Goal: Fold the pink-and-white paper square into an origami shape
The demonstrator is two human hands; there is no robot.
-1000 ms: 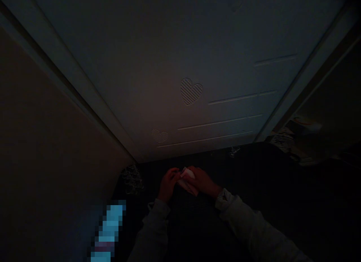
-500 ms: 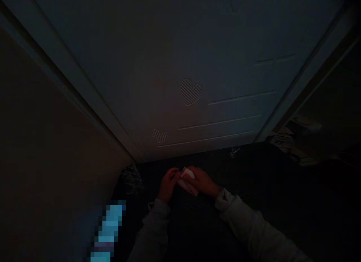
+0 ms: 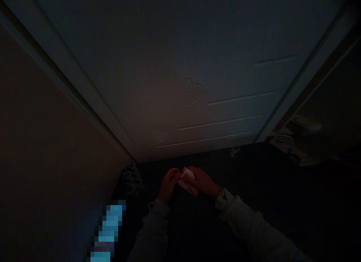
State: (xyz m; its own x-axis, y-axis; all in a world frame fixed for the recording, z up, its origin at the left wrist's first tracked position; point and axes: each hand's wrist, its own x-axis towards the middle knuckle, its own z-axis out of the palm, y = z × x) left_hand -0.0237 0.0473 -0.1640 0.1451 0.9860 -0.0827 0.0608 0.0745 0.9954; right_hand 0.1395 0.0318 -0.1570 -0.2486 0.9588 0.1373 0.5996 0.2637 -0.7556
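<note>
In the dim light my right hand (image 3: 201,179) is closed around a folded sheet of paper (image 3: 187,174), which looks pinkish-white. A lower flap of it sticks out beneath the fingers. My left hand (image 3: 169,183) is at the paper's left edge, its fingers curled and the fingertips pinched against that edge. Both hands are low over a dark surface (image 3: 194,220). The inner fingers of each hand are hard to make out in the dark.
A pale panel with embossed hearts (image 3: 191,92) and grooves stands behind the hands. Clear, curly-looking items (image 3: 132,179) lie at the left corner, with a smaller clear item (image 3: 234,152) by the panel. A bright pixelated strip (image 3: 109,228) is at lower left; dim clutter (image 3: 306,124) lies right.
My hands and the paper stay almost in the same place. Lighting on the panel and the left wall has shifted slightly.
</note>
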